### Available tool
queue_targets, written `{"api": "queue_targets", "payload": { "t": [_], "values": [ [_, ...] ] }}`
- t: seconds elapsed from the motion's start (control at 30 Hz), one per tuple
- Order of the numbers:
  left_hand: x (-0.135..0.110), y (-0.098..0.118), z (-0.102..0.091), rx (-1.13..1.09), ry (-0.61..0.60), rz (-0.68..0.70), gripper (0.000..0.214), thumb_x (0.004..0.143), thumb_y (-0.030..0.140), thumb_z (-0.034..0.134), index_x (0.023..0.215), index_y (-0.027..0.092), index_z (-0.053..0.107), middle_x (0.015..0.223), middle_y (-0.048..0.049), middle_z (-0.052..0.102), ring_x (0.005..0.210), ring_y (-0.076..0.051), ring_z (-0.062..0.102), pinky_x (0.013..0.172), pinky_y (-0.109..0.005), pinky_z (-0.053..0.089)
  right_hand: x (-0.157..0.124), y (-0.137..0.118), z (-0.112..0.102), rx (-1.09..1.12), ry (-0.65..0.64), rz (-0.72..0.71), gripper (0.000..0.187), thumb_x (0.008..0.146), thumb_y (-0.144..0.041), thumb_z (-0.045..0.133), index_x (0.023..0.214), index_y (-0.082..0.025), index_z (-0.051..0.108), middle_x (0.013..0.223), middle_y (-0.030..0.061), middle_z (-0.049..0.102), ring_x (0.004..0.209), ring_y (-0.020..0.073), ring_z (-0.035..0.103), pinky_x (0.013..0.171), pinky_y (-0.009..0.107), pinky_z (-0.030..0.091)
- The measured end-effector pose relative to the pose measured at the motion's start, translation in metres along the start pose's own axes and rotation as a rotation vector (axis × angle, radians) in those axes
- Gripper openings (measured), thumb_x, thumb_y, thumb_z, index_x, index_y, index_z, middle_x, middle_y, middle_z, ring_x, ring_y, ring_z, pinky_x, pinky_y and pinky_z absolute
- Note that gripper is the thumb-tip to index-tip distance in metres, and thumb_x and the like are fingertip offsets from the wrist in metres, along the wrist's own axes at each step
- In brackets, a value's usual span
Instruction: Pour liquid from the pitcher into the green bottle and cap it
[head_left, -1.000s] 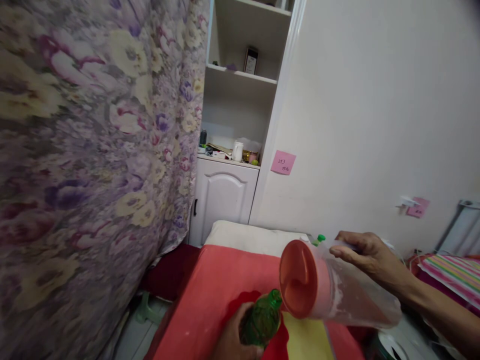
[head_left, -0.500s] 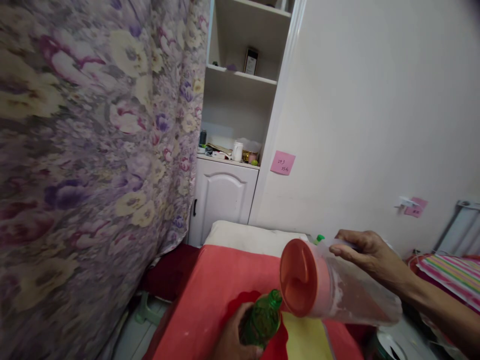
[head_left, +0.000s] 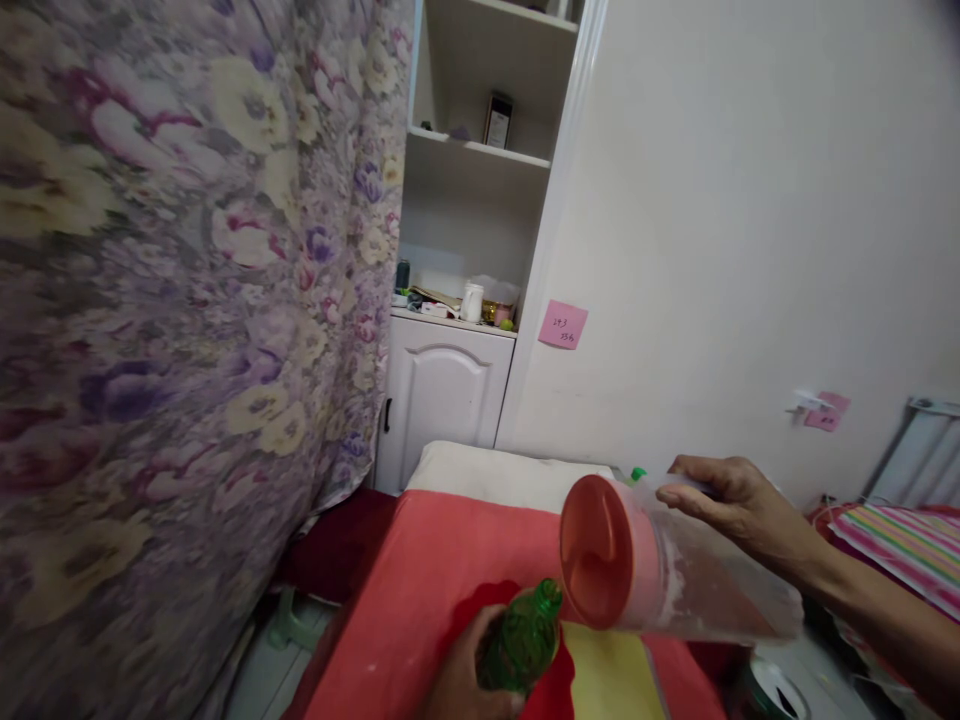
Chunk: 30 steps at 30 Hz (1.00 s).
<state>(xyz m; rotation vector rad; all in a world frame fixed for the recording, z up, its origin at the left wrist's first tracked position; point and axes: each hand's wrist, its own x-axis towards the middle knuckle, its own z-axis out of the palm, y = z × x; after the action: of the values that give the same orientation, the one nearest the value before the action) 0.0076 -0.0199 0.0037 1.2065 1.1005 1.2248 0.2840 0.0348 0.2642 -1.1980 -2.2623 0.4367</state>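
Note:
My left hand (head_left: pixel 474 668) is closed around a green bottle (head_left: pixel 521 635), whose uncapped neck leans up to the right. With my right hand (head_left: pixel 731 505) I grip the handle of a clear plastic pitcher (head_left: pixel 712 580) with an orange-red lid (head_left: pixel 598 552). The pitcher is tipped nearly on its side, its lid facing left and close to the bottle's mouth. Whether any liquid passes between them I cannot make out. Below lie a red scalloped mat (head_left: pixel 551 695) and a yellow sheet (head_left: pixel 611 670) on a table with a red cover (head_left: pixel 420 570).
A floral curtain (head_left: pixel 187 300) hangs at left. Behind the table stand a white cabinet (head_left: pixel 450 390) with shelves and a wall with a pink note (head_left: pixel 562 324). A green-topped bottle (head_left: pixel 637 475) is behind the pitcher; an open can (head_left: pixel 772 690) sits at lower right.
The pitcher and bottle keep almost the same pose, both hands still gripping them. The view has shifted very slightly.

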Motion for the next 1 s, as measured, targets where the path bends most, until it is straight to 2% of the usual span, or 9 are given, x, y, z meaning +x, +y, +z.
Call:
{"api": "queue_targets", "payload": {
  "t": [0.37,0.63,1.0],
  "values": [
    [0.0010,-0.0053,-0.0018,0.007,0.013,-0.005,0.078,0.047,0.006,0.065,0.122,0.021,0.051,0.122,-0.0073,0.069,0.123,-0.032,0.057,0.106,-0.045,0.040,0.0007,0.0025,-0.0019,-0.005,0.002,-0.017,0.044,0.086,-0.060,0.051,0.063,-0.022,0.048,0.060,-0.0064,0.032,0.059,0.0109,0.034,0.055,0.028,0.027],
    [0.0004,-0.0028,-0.0012,0.025,-0.025,0.013,0.077,0.052,0.005,0.064,0.126,0.016,0.047,0.125,-0.0101,0.068,0.124,-0.031,0.056,0.106,-0.043,0.041,0.0005,-0.0007,-0.0020,-0.024,0.009,-0.022,0.044,0.086,-0.060,0.050,0.063,-0.022,0.048,0.059,-0.0067,0.032,0.058,0.0106,0.033,0.055,0.029,0.026],
    [0.0002,-0.0026,-0.0007,0.012,-0.008,-0.011,0.079,0.048,0.005,0.064,0.124,0.017,0.049,0.119,-0.0082,0.070,0.120,-0.031,0.058,0.103,-0.042,0.043,0.0017,-0.0022,-0.0026,-0.037,0.010,-0.011,0.047,0.084,-0.064,0.050,0.062,-0.021,0.047,0.059,-0.0065,0.032,0.058,0.0105,0.033,0.056,0.029,0.026]
  ]
}}
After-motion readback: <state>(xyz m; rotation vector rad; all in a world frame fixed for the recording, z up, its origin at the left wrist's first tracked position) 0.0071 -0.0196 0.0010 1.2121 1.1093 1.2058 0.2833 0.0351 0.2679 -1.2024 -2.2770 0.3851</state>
